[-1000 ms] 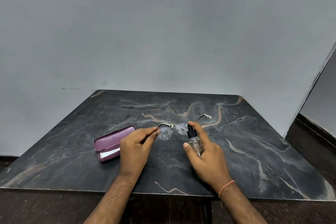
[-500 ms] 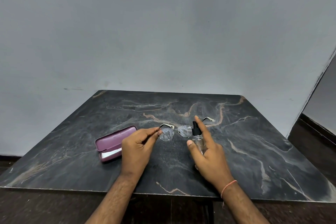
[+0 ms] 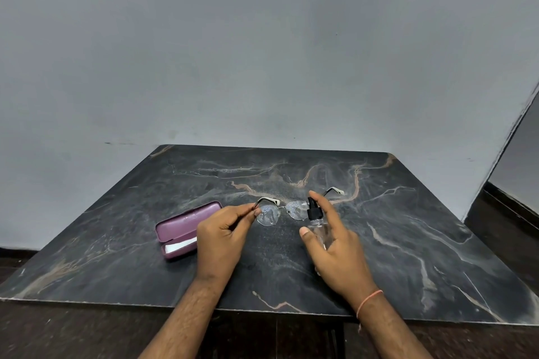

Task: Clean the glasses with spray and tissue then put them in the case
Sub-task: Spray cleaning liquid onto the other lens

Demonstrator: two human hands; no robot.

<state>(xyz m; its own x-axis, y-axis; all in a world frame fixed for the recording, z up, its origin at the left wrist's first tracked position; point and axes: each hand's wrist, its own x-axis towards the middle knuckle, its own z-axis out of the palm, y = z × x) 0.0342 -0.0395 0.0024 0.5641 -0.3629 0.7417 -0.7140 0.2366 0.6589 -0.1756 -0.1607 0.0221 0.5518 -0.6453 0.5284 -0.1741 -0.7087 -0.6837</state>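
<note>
Now: left hand (image 3: 221, 232) pinches glasses (image 3: 280, 211) | right hand (image 3: 335, 245) grips spray bottle (image 3: 316, 220)

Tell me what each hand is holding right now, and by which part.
The left hand pinches the glasses at the frame's left corner, by the temple hinge. The right hand grips the spray bottle around its clear body, index finger over the black nozzle.

Light: dim, even, indoor; I cannot tell its source. The wall (image 3: 262, 52) reads flat grey, darker toward the corners. Shadows: soft and faint under my left hand (image 3: 221, 237) and right hand (image 3: 335, 248). Glare: a mild sheen on the dark marble table (image 3: 423, 242). Distortion: wide-angle bending at the right edge. Focus: slightly soft throughout; fine detail smeared.
</note>
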